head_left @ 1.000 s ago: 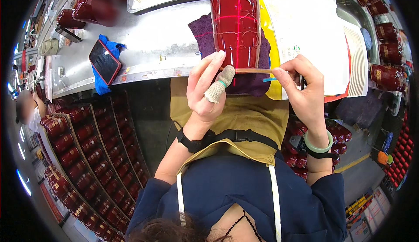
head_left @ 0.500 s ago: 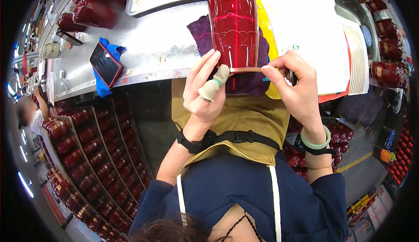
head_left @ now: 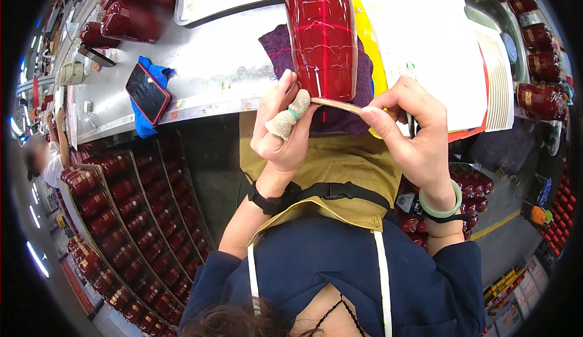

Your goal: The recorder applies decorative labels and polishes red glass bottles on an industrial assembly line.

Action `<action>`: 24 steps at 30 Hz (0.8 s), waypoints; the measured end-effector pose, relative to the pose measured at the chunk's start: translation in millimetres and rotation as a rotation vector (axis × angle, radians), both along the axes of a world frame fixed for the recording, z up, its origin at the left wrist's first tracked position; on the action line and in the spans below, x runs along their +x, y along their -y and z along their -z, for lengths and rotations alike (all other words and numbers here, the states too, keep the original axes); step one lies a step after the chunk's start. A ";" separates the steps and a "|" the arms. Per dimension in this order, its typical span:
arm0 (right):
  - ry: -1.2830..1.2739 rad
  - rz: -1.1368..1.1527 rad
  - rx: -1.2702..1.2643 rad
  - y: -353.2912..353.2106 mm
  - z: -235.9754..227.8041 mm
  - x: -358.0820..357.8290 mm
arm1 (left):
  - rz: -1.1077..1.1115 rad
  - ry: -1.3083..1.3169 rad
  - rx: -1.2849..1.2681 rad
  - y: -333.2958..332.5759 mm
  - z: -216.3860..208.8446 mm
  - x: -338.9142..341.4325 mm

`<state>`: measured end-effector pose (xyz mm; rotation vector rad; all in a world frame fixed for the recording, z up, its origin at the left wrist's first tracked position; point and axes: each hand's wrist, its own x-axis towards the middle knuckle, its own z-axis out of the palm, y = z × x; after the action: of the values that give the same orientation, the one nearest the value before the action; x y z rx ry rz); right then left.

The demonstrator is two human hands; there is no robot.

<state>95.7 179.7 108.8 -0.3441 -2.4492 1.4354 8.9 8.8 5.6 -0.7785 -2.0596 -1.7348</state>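
- Right hand (head_left: 419,124): the fingers are closed in a pinch between thumb and forefinger, with one end of a thin brownish strip (head_left: 340,105) gripped.
- Left hand (head_left: 277,147): the fingers are bent close together, one being covered by a knitted cloth sleeve (head_left: 280,124) tied with green; the strip's other end is met at the thumb, but whether it is clamped cannot be told.
- Strip: narrow and flat, spanned between both sets of fingers and slanted down toward the right.
- Red jar (head_left: 320,39): located just beyond the fingers; glossy, rounded, tapered toward them, and crossed by bright red light lines.
- Progress: the strip is judged to be lined up only in part, its left length being near the jar's lower edge and its right length apart from it; fitting along that edge appears left to be done.
- Purple cloth (head_left: 277,44): soft, matt, spread beneath the jar, beyond the left fingers.
- White sheets (head_left: 425,39): smooth, flat, beyond the right fingers.
- Tabletop (head_left: 225,63): scuffed bare metal, left of the left fingers.
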 end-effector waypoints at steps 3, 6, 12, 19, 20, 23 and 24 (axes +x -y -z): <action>-0.058 -0.034 -0.027 4.3 -3.3 -3.4 | 0.008 0.010 0.030 1.3 3.0 -3.7; -0.024 -0.021 0.015 1.3 -3.7 -2.1 | -0.006 -0.180 -0.101 5.4 6.6 -6.2; 0.048 0.052 0.073 -10.7 16.8 2.1 | -0.067 -0.259 -0.157 4.5 7.8 -6.6; 0.052 0.064 0.036 -12.0 23.1 0.3 | -0.062 -0.271 -0.194 4.5 1.1 -4.8; 0.052 0.064 0.035 -11.9 20.8 0.4 | -0.066 -0.271 -0.192 4.3 0.2 -4.1; 0.045 0.062 0.020 -12.8 19.6 0.6 | -0.066 -0.328 -0.188 2.7 -0.2 -5.7; 0.044 0.067 0.018 -14.1 24.1 0.3 | -0.064 -0.327 -0.186 1.9 -0.8 -5.2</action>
<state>96.0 193.8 84.7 -0.4545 -2.4587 1.3918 3.7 6.9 6.4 -0.9677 -2.0107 -1.2941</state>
